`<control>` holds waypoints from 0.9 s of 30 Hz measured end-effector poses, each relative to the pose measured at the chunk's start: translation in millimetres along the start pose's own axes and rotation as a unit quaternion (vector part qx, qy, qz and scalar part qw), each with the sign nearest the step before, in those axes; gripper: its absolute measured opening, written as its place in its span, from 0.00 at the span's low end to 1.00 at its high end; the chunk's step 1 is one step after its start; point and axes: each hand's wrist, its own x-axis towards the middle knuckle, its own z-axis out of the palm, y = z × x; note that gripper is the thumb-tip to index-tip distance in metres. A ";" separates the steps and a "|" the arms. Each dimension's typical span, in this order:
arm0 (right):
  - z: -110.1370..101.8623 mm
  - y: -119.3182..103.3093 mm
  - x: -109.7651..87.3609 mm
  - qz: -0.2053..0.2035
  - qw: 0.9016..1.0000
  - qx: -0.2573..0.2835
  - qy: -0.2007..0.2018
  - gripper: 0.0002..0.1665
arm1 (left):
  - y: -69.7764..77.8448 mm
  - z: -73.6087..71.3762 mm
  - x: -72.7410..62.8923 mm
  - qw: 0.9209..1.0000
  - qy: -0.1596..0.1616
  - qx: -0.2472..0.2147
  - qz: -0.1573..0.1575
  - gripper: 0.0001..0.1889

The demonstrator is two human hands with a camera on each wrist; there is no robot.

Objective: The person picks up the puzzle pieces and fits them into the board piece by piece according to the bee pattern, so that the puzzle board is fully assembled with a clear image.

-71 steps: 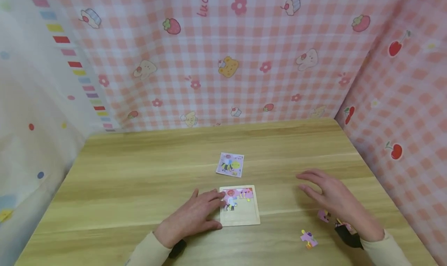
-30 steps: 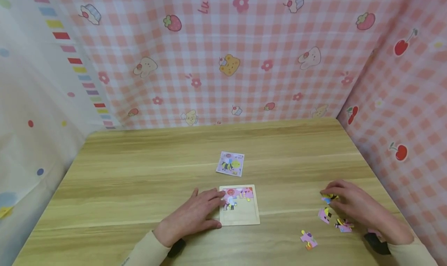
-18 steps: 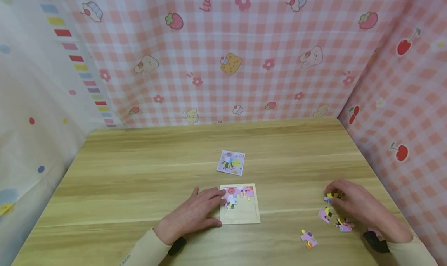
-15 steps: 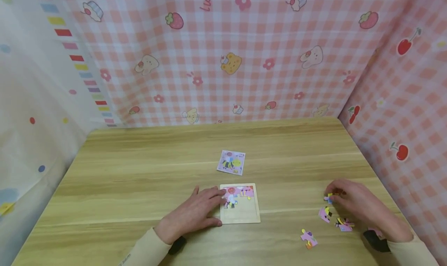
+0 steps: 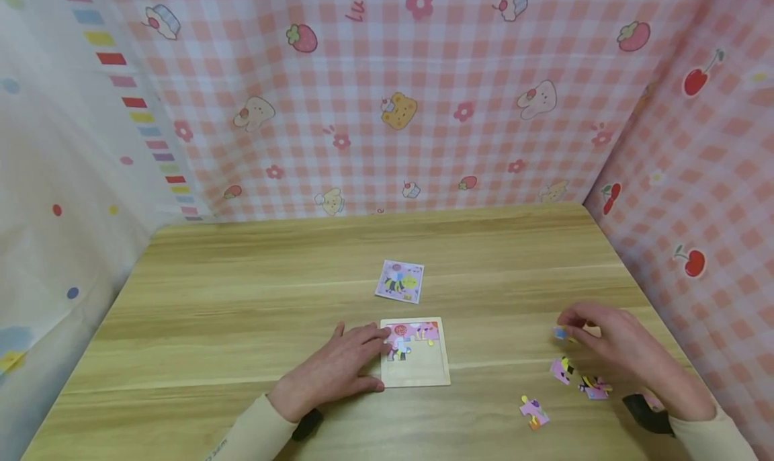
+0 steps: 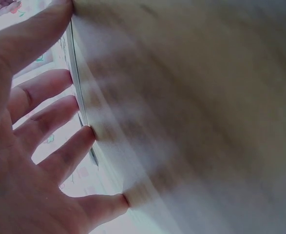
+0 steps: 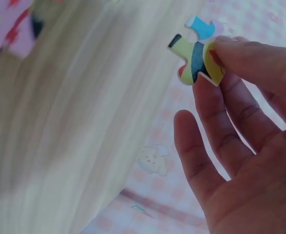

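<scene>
A wooden puzzle tray (image 5: 417,373) lies near the table's front, its upper and left parts filled with joined pieces (image 5: 400,340). My left hand (image 5: 338,370) rests at the tray's left edge, fingers extended; in the left wrist view its fingers (image 6: 67,151) are spread along that edge. My right hand (image 5: 611,340) pinches a jigsaw puzzle piece (image 7: 196,56) between thumb and fingers, just above the table at the right. That piece is yellow, black and blue. Loose pieces lie below it: a pink and yellow one (image 5: 562,371), a striped one (image 5: 595,388) and a purple one (image 5: 533,412).
A square picture card (image 5: 400,283) with a bee lies behind the tray. Patterned cloth (image 5: 363,145) hangs along the table's back and sides. Another pink piece (image 5: 653,400) is partly hidden by the right wrist's black strap (image 5: 647,415).
My right hand first moved right to the loose pieces and took hold of the yellow, black and blue one. It now holds that piece slightly raised. My left hand has stayed at the tray.
</scene>
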 end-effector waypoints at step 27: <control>16.9 -57.4 38.2 -0.046 0.993 0.098 0.036 0.20 | 2.2 0.2 -0.5 0.999 0.008 -0.029 -0.012 0.32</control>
